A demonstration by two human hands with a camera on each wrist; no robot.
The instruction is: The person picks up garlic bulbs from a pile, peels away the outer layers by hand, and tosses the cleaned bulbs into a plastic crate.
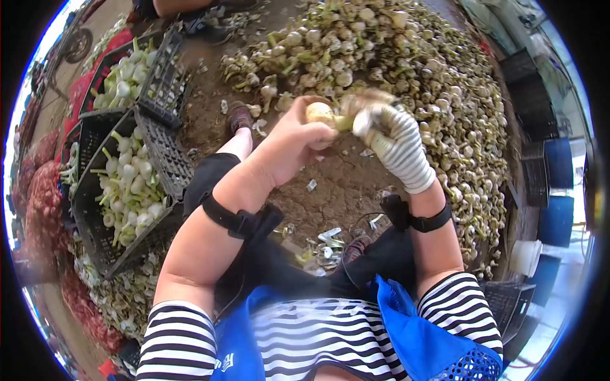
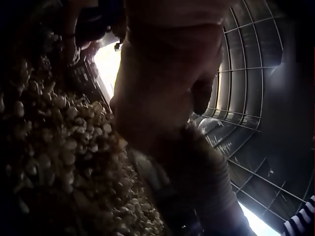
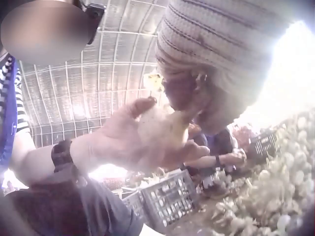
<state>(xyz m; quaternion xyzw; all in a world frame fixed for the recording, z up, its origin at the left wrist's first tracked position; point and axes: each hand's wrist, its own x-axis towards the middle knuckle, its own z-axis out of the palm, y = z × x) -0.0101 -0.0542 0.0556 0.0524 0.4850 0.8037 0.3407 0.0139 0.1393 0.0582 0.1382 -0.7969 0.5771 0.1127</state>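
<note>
A pale garlic bulb [image 1: 321, 114] sits in my bare left hand [image 1: 292, 140], thumb and fingers curled around it. On its right, the striped-gloved right hand [image 1: 400, 146] has curled fingers at the green stem [image 1: 344, 122]; motion blurs the fingertips. In the right wrist view, the bulb [image 3: 162, 129] rests in the bare left hand [image 3: 115, 137], with the gloved right hand [image 3: 216, 54] close above it. The left wrist view is dark: the left hand [image 2: 167, 69] covers the middle, the glove [image 2: 209, 182] is below, and the bulb cannot be made out.
A large garlic heap [image 1: 457, 127] spreads ahead and right. Black crates [image 1: 98, 241] with white bulbs stand at the left, beside red net sacks [image 1: 44, 197]. Peelings [image 1: 327, 244] lie between the feet. Blue containers [image 1: 554, 219] line the right side. Another person's arm [image 3: 204, 162] appears beyond.
</note>
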